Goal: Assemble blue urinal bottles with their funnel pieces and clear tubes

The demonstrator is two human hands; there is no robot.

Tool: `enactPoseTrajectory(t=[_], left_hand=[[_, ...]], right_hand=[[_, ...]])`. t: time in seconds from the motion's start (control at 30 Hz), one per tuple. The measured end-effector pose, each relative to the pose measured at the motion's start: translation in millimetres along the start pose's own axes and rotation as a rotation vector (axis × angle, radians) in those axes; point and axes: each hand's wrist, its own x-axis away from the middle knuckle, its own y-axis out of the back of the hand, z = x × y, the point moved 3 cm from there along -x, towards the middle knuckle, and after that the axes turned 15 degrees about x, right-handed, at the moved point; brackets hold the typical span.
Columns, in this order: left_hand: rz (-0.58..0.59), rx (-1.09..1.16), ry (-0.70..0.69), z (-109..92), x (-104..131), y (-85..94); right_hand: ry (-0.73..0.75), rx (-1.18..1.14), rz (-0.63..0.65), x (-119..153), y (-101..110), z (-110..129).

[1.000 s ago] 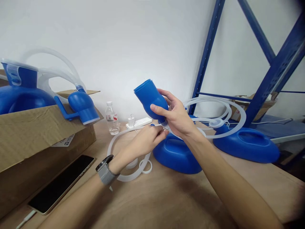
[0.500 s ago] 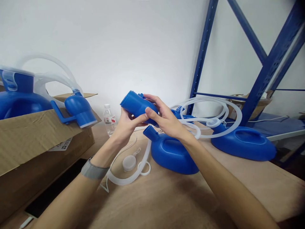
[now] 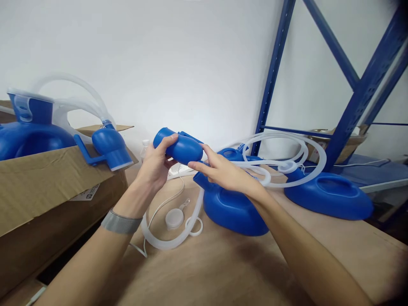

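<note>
A blue plastic urinal cup [image 3: 187, 149] with a side handle is held up above the table, tilted, its wide mouth to the left. My left hand [image 3: 156, 163] is closed round the mouth end, thumb on top. The fingers of my right hand [image 3: 223, 170] grip the rounded right end; whether a spout lies between them is hidden. Just below stands a blue urinal bottle [image 3: 234, 210], its open neck [image 3: 200, 180] pointing up left. A clear tube [image 3: 167, 243] curves on the table beside a white cap [image 3: 174, 218] and a white ring [image 3: 198, 227].
At left, a cardboard box [image 3: 47, 182] holds a blue bottle [image 3: 41, 138]; a similar cup with tube [image 3: 111, 146] hangs over its edge. Another blue bottle [image 3: 331, 196] and coiled tubing [image 3: 320, 157] lie right. Behind are a water bottle [image 3: 145, 146], power strip [image 3: 180, 171] and blue rack [image 3: 270, 76].
The cup has been turned in my hands, its side handle now at the back. My left hand has moved onto the mouth end; my right fingers have shifted to the rounded end.
</note>
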Motion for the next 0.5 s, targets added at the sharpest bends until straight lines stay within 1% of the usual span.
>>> enactPoseTrajectory(t=[0.07, 0.13, 0.17, 0.23, 0.3, 0.37, 0.4, 0.43, 0.5], left_hand=[[-0.003, 0.031, -0.005, 0.4, -1.5, 1.4], [0.041, 0.062, -0.025, -0.7, -0.9, -0.1], [0.085, 0.077, -0.040, -2.1, 0.3, -2.0], [0.216, 0.098, -0.065, -6.8, 4.9, -7.6], [0.343, 0.093, -0.072, -13.2, 10.7, -13.1], [0.426, 0.061, -0.074, -20.3, 15.6, -16.6], [0.449, 0.042, -0.079, -23.7, 17.2, -17.5], [0.457, 0.023, -0.087, -26.8, 17.9, -17.9], [0.443, -0.018, -0.113, -31.9, 17.3, -17.7]], right_hand=[[0.016, -0.088, 0.076, 2.2, 1.2, 0.8], [0.047, -0.244, 0.205, 4.5, 2.0, -0.3], [0.066, -0.339, 0.271, 5.6, 2.7, -1.4], [0.104, -0.520, 0.395, 7.4, 4.3, -4.5], [0.136, -0.632, 0.521, 9.0, 5.5, -7.1], [0.158, -0.670, 0.630, 10.7, 6.4, -7.7], [0.156, -0.669, 0.661, 11.4, 7.1, -7.1], [0.142, -0.649, 0.673, 11.9, 8.0, -6.2], [0.105, -0.561, 0.641, 12.0, 10.1, -3.6]])
